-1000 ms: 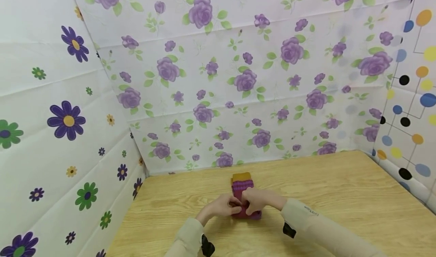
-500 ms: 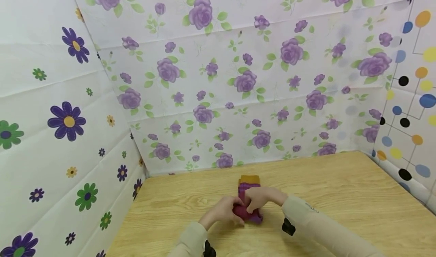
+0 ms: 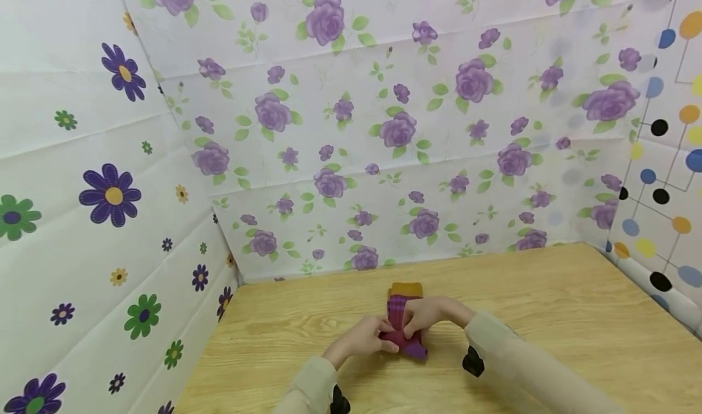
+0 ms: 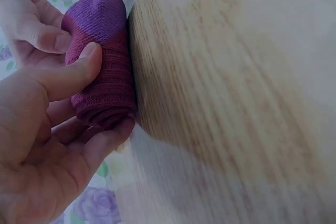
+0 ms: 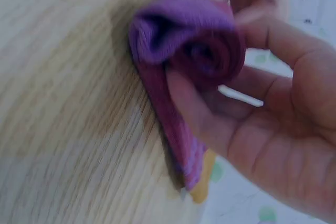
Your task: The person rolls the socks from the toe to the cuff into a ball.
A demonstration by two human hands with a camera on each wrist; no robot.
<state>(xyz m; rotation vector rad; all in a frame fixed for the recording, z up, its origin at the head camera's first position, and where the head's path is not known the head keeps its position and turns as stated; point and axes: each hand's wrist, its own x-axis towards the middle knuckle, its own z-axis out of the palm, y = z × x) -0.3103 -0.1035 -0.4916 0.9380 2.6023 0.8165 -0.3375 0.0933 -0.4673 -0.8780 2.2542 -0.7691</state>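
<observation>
A pair of socks [image 3: 415, 349] lies on the table, maroon with a purple patch, purple checks and a mustard cuff. Its near part is rolled into a thick coil, spiral end visible in the right wrist view; the cuff end [image 3: 407, 289] stretches flat toward the back. My left hand [image 3: 363, 339] grips the coil's left side, with thumb on top and fingers curled at its end, as the left wrist view shows. From the right, my right hand [image 3: 426, 314] holds the roll [image 5: 184, 30] between thumb and fingers. Fingers hide part of the sock's middle.
The wood-grain table [image 3: 521, 304] extends to both sides of the hands. Behind it hangs a sheet with purple roses [image 3: 329, 182], with a flower-print sheet [image 3: 109, 219] at left and a dotted sheet [image 3: 669, 219] at right.
The socks have shifted slightly right, and the purple patch at the near end shows more. Both hands have moved a little right with them, still holding on.
</observation>
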